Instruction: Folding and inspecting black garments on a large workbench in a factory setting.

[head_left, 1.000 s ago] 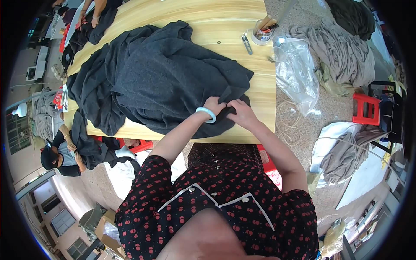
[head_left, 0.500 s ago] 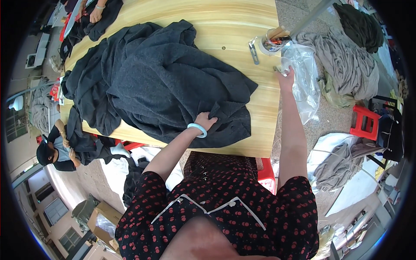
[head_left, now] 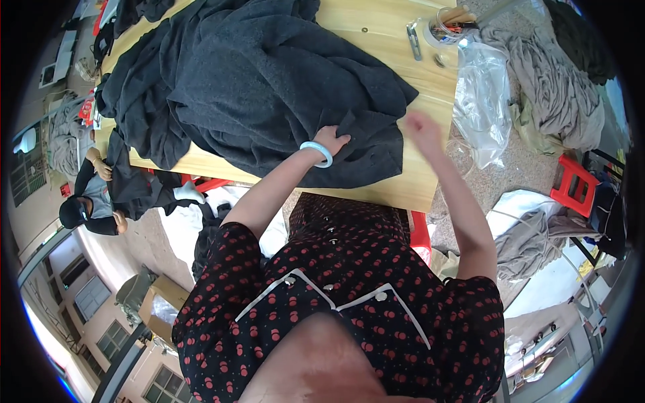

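While the left hand (head_left: 332,140) keeps pinching the dark cloth (head_left: 248,87) heaped left-centre on the table (head_left: 440,91), the right hand (head_left: 422,129) is back from the right edge, within reach of the cloth; blurred, can't tell its grip.

The 1 view comes from that person's head, the left of 2 fisheye cameras worn there. It faces steeply down past the patterned shirt (head_left: 336,263) to the hands (head_left: 332,140) at arm's reach, taking in table (head_left: 390,17) and surrounding floor (head_left: 144,252), edges bowed.
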`<state>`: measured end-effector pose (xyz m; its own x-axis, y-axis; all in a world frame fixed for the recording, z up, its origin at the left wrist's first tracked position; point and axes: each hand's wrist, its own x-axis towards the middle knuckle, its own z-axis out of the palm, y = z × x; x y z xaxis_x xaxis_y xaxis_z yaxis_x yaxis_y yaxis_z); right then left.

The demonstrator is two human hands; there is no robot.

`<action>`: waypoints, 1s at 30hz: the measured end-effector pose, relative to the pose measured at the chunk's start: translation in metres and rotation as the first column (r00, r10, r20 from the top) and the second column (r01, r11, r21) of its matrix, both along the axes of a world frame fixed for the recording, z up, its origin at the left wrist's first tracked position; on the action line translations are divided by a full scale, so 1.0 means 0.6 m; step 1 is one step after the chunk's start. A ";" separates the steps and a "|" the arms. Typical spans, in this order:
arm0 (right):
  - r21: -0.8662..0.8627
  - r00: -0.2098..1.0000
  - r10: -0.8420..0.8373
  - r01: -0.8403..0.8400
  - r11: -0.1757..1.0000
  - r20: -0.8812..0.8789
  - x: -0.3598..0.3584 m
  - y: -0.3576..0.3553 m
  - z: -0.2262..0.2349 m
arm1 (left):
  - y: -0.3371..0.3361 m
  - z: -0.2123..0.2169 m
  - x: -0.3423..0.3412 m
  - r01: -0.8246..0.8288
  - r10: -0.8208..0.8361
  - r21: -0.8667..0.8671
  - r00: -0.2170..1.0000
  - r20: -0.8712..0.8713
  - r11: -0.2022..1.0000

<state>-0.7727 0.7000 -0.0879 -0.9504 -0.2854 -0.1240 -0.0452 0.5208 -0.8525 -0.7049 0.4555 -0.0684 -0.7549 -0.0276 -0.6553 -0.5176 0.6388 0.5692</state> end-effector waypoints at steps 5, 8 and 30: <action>0.239 0.815 0.539 -0.492 0.837 -0.210 0.090 -0.051 0.014 | 0.012 -0.017 -0.007 0.026 -0.031 -0.074 0.997 -0.068 0.997; 0.447 0.773 0.573 -0.426 0.787 -0.272 0.095 -0.059 0.008 | 0.024 -0.017 -0.019 0.078 -0.074 0.033 0.992 -0.099 0.996; 0.603 0.818 0.572 -0.426 0.674 -0.061 0.123 -0.060 0.094 | 0.059 0.013 -0.036 0.151 -0.131 0.028 0.923 -0.361 0.988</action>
<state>-0.6988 0.6640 -0.0317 -0.7033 -0.6784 -0.2123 -0.5888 0.7233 -0.3608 -0.7264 0.4911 -0.0605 -0.9326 0.1241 -0.3388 -0.1804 0.6529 0.7356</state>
